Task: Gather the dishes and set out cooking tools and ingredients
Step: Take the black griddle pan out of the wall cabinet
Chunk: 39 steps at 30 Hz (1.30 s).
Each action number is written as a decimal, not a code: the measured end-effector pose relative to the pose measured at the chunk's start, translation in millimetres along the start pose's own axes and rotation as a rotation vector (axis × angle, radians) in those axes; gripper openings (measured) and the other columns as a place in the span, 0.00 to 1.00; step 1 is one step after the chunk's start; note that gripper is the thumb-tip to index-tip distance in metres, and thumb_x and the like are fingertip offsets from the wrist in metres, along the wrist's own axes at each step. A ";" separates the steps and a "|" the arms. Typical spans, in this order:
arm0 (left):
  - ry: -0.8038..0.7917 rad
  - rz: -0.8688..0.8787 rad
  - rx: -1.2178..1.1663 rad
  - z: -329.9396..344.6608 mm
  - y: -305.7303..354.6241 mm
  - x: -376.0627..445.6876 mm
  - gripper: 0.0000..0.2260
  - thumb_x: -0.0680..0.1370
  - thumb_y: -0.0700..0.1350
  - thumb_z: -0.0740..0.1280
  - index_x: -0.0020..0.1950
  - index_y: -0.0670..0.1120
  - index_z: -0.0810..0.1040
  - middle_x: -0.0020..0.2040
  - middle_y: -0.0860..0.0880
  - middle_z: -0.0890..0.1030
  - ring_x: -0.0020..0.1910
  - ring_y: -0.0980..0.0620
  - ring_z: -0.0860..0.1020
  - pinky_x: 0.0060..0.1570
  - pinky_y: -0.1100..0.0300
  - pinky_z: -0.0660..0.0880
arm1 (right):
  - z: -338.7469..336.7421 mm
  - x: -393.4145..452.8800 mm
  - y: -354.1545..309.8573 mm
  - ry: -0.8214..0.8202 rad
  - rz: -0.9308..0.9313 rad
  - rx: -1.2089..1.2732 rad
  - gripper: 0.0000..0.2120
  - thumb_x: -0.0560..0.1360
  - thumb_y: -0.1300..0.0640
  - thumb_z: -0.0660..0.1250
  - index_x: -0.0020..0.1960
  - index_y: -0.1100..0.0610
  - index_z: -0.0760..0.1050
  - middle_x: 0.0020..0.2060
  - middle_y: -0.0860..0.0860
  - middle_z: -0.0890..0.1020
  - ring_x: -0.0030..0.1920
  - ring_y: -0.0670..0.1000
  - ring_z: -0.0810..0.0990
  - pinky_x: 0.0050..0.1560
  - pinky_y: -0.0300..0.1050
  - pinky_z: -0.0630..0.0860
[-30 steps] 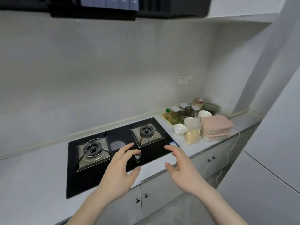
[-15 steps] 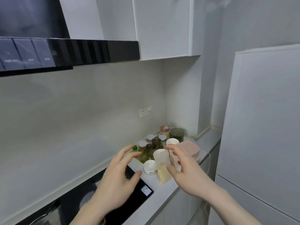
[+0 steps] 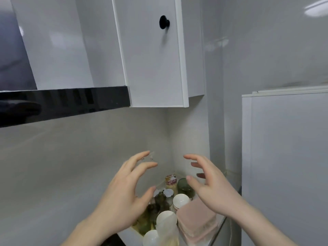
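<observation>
Left hand (image 3: 122,197): raised before me, fingers spread and lightly curved, holding nothing. I judge it poised between reaches.

Right hand (image 3: 211,189): raised opposite, fingers spread the same way, also empty.

Jars (image 3: 162,199): clustered in the tabletop corner below both hands, against the wall, probably kept there beside the stove for easy reach. Neither hand touches them.

White bowl (image 3: 181,201): just right of the jars, touching a pink box (image 3: 197,221).

Clear container (image 3: 166,226): nearest me, in front of the jars; contents pale, blurred.

Cupboard (image 3: 154,55): overhead, door closed, black knob (image 3: 164,22) well above both hands. I judge it the likely store for dishes or tools.
</observation>
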<state>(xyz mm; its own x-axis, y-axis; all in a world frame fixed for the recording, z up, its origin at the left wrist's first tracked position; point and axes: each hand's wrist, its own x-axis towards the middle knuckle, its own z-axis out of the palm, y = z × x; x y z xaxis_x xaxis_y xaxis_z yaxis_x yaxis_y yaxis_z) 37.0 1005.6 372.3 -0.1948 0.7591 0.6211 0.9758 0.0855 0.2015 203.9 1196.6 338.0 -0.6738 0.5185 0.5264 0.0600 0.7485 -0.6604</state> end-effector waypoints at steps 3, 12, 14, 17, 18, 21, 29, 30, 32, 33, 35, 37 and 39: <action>0.052 0.010 0.044 -4.1 6.8 22.2 0.21 0.77 0.54 0.71 0.68 0.66 0.69 0.74 0.72 0.56 0.73 0.69 0.59 0.66 0.64 0.63 | -15.7 27.6 10.1 0.023 -0.036 0.054 0.22 0.81 0.53 0.65 0.66 0.30 0.64 0.63 0.24 0.66 0.65 0.27 0.65 0.56 0.25 0.66; 0.362 0.005 0.178 -2.8 48.4 103.5 0.27 0.74 0.48 0.74 0.71 0.57 0.69 0.75 0.62 0.63 0.73 0.61 0.66 0.68 0.60 0.68 | -55.4 124.4 38.5 -0.027 -0.263 0.144 0.22 0.80 0.55 0.66 0.67 0.35 0.66 0.63 0.26 0.67 0.64 0.29 0.68 0.58 0.26 0.67; 0.500 0.025 0.173 -1.9 64.0 125.0 0.24 0.76 0.44 0.73 0.70 0.52 0.71 0.74 0.56 0.66 0.73 0.57 0.67 0.68 0.58 0.70 | -65.0 149.5 45.6 -0.029 -0.316 0.172 0.22 0.80 0.56 0.67 0.67 0.36 0.67 0.63 0.27 0.68 0.64 0.30 0.68 0.57 0.27 0.68; 0.702 0.136 0.260 -3.1 90.0 157.5 0.20 0.75 0.38 0.70 0.67 0.44 0.74 0.70 0.47 0.71 0.72 0.52 0.69 0.69 0.58 0.69 | -69.6 190.9 57.8 -0.018 -0.377 0.235 0.22 0.79 0.58 0.68 0.67 0.40 0.69 0.62 0.31 0.70 0.63 0.34 0.71 0.58 0.31 0.71; 0.740 0.175 0.310 -4.6 97.2 166.9 0.19 0.75 0.37 0.69 0.66 0.43 0.74 0.69 0.45 0.71 0.72 0.51 0.69 0.69 0.58 0.68 | -67.4 204.7 60.3 -0.011 -0.397 0.266 0.21 0.78 0.59 0.68 0.67 0.41 0.70 0.62 0.32 0.71 0.62 0.35 0.72 0.59 0.32 0.72; 0.773 0.225 0.397 -8.4 112.3 187.4 0.17 0.76 0.37 0.67 0.65 0.40 0.74 0.69 0.42 0.72 0.73 0.50 0.69 0.70 0.60 0.65 | -54.4 238.7 61.3 -0.042 -0.423 0.337 0.21 0.77 0.61 0.68 0.66 0.44 0.71 0.62 0.36 0.72 0.62 0.37 0.73 0.60 0.37 0.74; 0.607 0.236 0.702 7.2 143.3 223.1 0.19 0.72 0.32 0.70 0.62 0.43 0.81 0.73 0.44 0.71 0.76 0.44 0.66 0.71 0.46 0.66 | -39.1 322.9 55.6 -0.046 -0.405 0.290 0.22 0.75 0.65 0.65 0.67 0.51 0.71 0.63 0.44 0.71 0.63 0.44 0.71 0.62 0.37 0.67; 0.559 0.278 0.741 16.4 146.0 225.5 0.20 0.71 0.30 0.68 0.60 0.44 0.82 0.72 0.45 0.73 0.76 0.44 0.67 0.71 0.45 0.67 | -39.0 335.9 57.8 -0.048 -0.382 0.276 0.22 0.74 0.63 0.66 0.66 0.50 0.72 0.62 0.44 0.72 0.62 0.45 0.72 0.62 0.38 0.67; 0.440 0.326 0.750 36.7 148.5 232.9 0.21 0.70 0.29 0.65 0.59 0.45 0.83 0.71 0.46 0.75 0.76 0.45 0.67 0.71 0.48 0.68 | -41.8 359.4 64.2 -0.085 -0.325 0.280 0.21 0.72 0.54 0.69 0.63 0.47 0.72 0.62 0.47 0.74 0.62 0.50 0.75 0.64 0.44 0.73; 0.396 0.314 0.723 47.1 145.8 238.7 0.21 0.70 0.29 0.64 0.59 0.45 0.82 0.71 0.47 0.75 0.76 0.47 0.66 0.70 0.51 0.69 | -42.7 369.2 69.0 -0.092 -0.302 0.259 0.19 0.69 0.49 0.69 0.59 0.44 0.72 0.62 0.48 0.74 0.62 0.52 0.76 0.63 0.47 0.75; 0.354 0.223 0.653 68.2 134.6 256.3 0.21 0.70 0.30 0.64 0.60 0.47 0.79 0.71 0.50 0.74 0.76 0.50 0.66 0.67 0.56 0.70 | -40.7 392.3 87.8 -0.069 -0.245 0.197 0.16 0.64 0.41 0.64 0.51 0.42 0.70 0.56 0.48 0.75 0.57 0.51 0.77 0.56 0.39 0.75; 0.350 0.096 0.619 84.9 112.4 279.8 0.21 0.70 0.33 0.63 0.61 0.48 0.78 0.71 0.52 0.73 0.74 0.51 0.66 0.63 0.57 0.73 | -51.5 396.8 93.4 0.015 -0.186 0.204 0.12 0.69 0.48 0.66 0.51 0.48 0.74 0.53 0.49 0.76 0.53 0.51 0.77 0.50 0.37 0.71; 0.362 -0.040 0.569 100.5 82.9 309.7 0.22 0.70 0.34 0.63 0.63 0.47 0.77 0.71 0.52 0.71 0.71 0.50 0.68 0.61 0.55 0.74 | -61.5 399.7 102.7 0.066 -0.132 0.196 0.15 0.71 0.59 0.67 0.58 0.54 0.76 0.58 0.54 0.77 0.56 0.55 0.78 0.54 0.44 0.74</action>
<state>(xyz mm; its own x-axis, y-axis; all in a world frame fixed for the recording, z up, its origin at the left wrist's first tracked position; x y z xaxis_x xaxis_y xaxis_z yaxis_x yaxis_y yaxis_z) 67.7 1312.7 505.3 -0.1559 0.4931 0.8559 0.8483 0.5107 -0.1397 -13.9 1506.1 513.5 -0.6162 0.4520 0.6450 -0.1739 0.7207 -0.6711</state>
